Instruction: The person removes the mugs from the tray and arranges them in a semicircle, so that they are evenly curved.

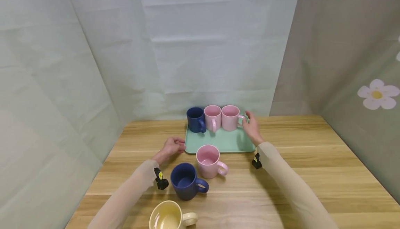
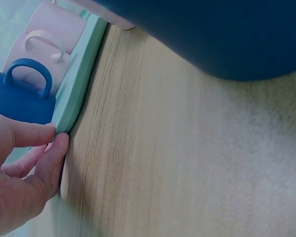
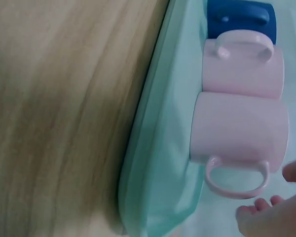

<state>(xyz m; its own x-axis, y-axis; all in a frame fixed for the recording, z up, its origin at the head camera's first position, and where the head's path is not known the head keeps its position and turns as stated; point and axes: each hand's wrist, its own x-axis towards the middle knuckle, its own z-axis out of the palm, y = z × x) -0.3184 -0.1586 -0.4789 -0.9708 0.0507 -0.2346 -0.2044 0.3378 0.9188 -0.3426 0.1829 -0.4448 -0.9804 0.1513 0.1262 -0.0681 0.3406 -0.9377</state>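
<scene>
A mint green tray [image 1: 226, 142] lies at the back of the table, with a blue mug [image 1: 196, 119] and two pink mugs in a row along its far side. My left hand [image 1: 172, 146] pinches the tray's near left corner between thumb and fingers, plainly seen in the left wrist view. My right hand [image 1: 252, 129] is beside the handle of the right-hand pink mug [image 1: 229, 119]. In the right wrist view its thumb and fingers are spread apart just off that handle [image 3: 237, 192], holding nothing. The middle pink mug [image 3: 241, 71] stands against its neighbour.
In front of the tray, another pink mug [image 1: 207, 164], a second blue mug [image 1: 185, 184] and a yellow mug [image 1: 167, 217] stand on the wooden table [image 1: 300, 173]. The front pink mug is close to the tray's near edge. A pale cloth [image 1: 212, 55] hangs behind.
</scene>
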